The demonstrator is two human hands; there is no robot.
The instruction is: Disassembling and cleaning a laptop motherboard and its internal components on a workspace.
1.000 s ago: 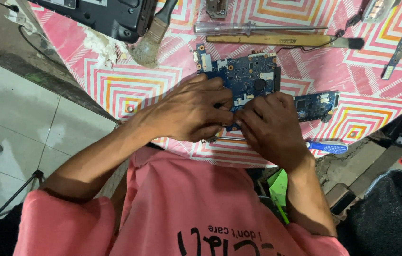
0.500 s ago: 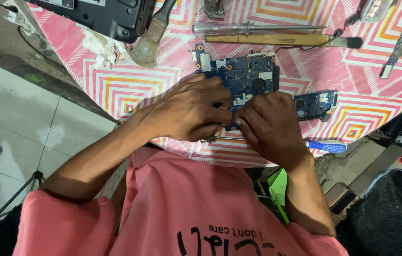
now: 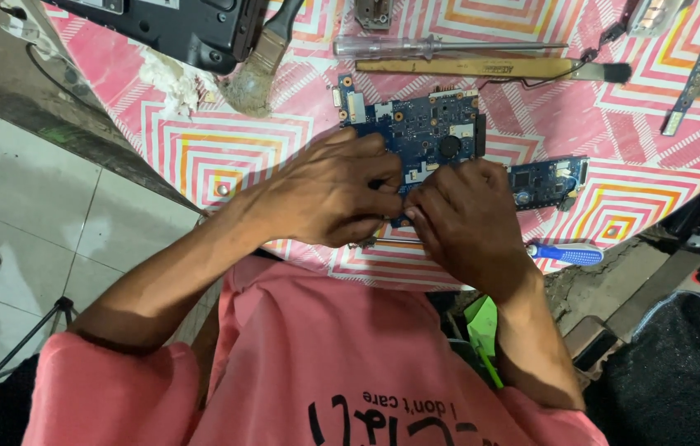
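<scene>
- The board (image 3: 420, 132) lies flat on the surface (image 3: 218, 140), its long axis running left to right in the view, its near edge under both hands.
- It is a dark blue circuit board with small silver parts, pale connectors, a round black part near its middle and a black strip along its right edge.
- The left hand (image 3: 329, 194) covers the board's near left corner, fingers curled and pinching at something on that edge; what it pinches is hidden.
- The right hand (image 3: 465, 223) sits at the board's near right part, fingers bent down onto it; the two hands touch at the fingertips.
- A smaller board (image 3: 548, 180) lies just right of the board, beside the right hand.
- Beyond the board lie a screwdriver (image 3: 441, 47) and a long brush (image 3: 490, 68), both parallel to it.
- A paintbrush (image 3: 259, 66) lies beyond and left of the board; a blue-handled screwdriver (image 3: 569, 253) lies nearer, to its right.
</scene>
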